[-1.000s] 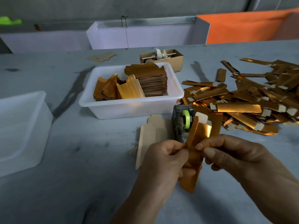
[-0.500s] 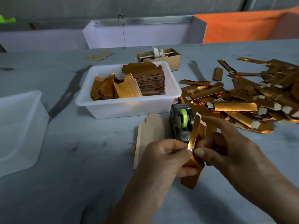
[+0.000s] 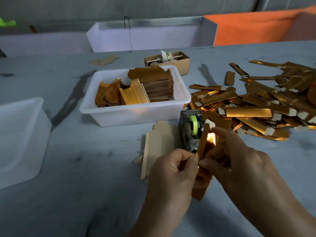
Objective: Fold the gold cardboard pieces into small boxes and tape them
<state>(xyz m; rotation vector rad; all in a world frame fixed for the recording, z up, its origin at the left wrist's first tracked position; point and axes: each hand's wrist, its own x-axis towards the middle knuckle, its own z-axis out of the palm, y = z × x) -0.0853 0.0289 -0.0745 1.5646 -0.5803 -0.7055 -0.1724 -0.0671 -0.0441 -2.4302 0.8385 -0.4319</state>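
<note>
Low in the centre of the frame, a person's left hand (image 3: 172, 170) and right hand (image 3: 239, 161) meet over a grey surface (image 3: 85, 194), both pinching a single gold cardboard piece (image 3: 204, 147) held upright between them. The left hand's thumb and curled fingers grip the piece's near edge; the right hand's thumb and fingers close on it from the other side, with one finger reaching up to its pale top tab. The piece's lower end pokes out below the hands.

Just behind the piece stands a grey tape dispenser (image 3: 190, 129) with a green roll, beside a flat tan cardboard blank (image 3: 159, 142) lying on the surface. A white plastic tub (image 3: 133, 113) at the centre of the frame holds stacked gold cardboard. To the right, a loose pile of folded gold boxes (image 3: 256, 106) spreads across the surface. A small brown carton (image 3: 181, 62) sits behind the tub, and a second, translucent tub (image 3: 18, 139) sits at the left edge.
</note>
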